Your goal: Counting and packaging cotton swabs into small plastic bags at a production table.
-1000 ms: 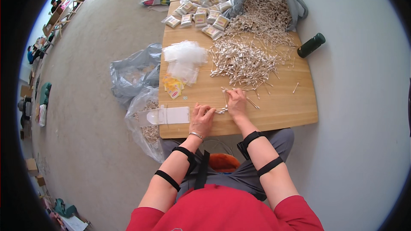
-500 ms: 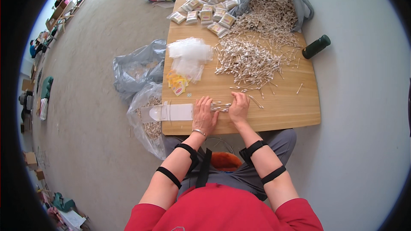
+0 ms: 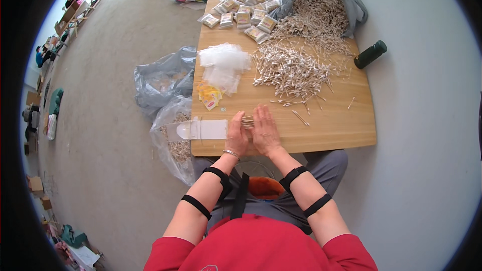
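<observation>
A small bundle of cotton swabs (image 3: 247, 122) lies crosswise between my hands near the table's front edge. My left hand (image 3: 237, 133) is closed round the bundle's left part, and its fingers hide that end. My right hand (image 3: 266, 130) is flat with its fingers stretched out, its palm side against the right ends of the swabs. Just left of my left hand lies a flat whitish strip with a clear plastic piece (image 3: 201, 129), reaching past the table's left edge. A few loose swabs (image 3: 300, 117) lie to the right of my right hand.
Beyond my hands is a big heap of swabs (image 3: 291, 70), spilling from a grey plastic bag (image 3: 356, 10). Clear sachets (image 3: 223, 60), yellow cards (image 3: 209, 95) and filled packs (image 3: 243, 18) lie farther left. A dark green bottle (image 3: 370, 54) is by the right wall.
My right hand has moved left and gone from curled to flat against the swab ends. My left hand has turned more edge-on, and less of the bundle shows between the hands.
</observation>
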### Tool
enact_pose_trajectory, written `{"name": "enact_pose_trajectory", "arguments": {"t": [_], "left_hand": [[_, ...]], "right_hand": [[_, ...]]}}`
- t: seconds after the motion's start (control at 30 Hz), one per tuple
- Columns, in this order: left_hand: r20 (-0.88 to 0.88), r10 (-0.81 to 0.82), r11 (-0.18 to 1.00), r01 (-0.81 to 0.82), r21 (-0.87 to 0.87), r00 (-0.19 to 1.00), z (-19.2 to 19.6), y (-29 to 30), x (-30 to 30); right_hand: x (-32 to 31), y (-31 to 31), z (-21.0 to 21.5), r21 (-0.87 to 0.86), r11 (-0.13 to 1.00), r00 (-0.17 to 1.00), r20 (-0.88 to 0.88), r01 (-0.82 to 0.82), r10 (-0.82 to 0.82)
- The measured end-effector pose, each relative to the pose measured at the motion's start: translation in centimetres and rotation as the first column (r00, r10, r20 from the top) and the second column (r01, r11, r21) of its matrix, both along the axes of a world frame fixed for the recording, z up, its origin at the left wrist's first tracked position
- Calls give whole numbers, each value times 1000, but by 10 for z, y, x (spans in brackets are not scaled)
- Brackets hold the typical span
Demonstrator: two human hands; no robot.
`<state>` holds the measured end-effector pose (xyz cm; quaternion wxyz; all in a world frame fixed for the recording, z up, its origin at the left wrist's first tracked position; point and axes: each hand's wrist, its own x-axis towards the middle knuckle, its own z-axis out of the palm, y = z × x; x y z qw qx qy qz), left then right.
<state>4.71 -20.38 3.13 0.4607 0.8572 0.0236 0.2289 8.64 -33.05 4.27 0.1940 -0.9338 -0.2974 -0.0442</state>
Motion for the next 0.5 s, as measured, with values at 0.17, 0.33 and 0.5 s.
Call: {"name": "enact_pose_trajectory", "arguments": {"t": [0.17, 0.33, 0.5], "left_hand": [[18, 117, 991, -116, -67, 993, -2, -2, 3], [-34, 85, 985, -89, -150, 996, -4, 1, 3], [0, 41, 999, -41, 9, 999, -6, 5, 2]], "right_hand": [[-29, -2, 0, -186, 982, 998, -47, -47, 39], [-12, 4, 8, -301, 953, 997, -75, -38, 16], [-23, 1, 3, -318, 946, 997, -57, -68, 52]]}}
